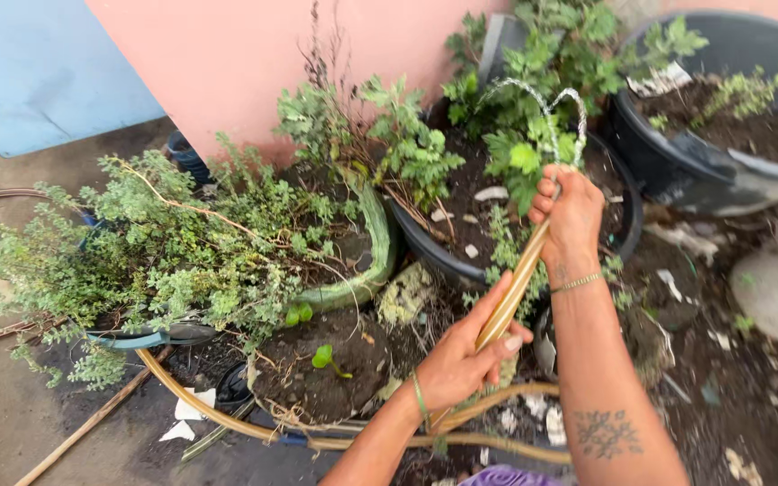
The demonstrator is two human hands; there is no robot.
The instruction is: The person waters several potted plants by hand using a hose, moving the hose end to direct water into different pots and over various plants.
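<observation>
Wet concrete floor (11, 432) lies nearest, crossed by a loop of yellowish hose (508, 301). Left hand (465, 355) is clamped around the hose low down; right hand (571, 216) grips its end higher up, where water (547, 112) arcs out over a black pot (619, 193) of leafy plants beside the pink wall (218, 54).

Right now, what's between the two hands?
In the head view, a bare stretch of the tan hose runs between the left hand, gripping it lower down, and the right hand at its spraying end. Nothing else crosses it.
</observation>
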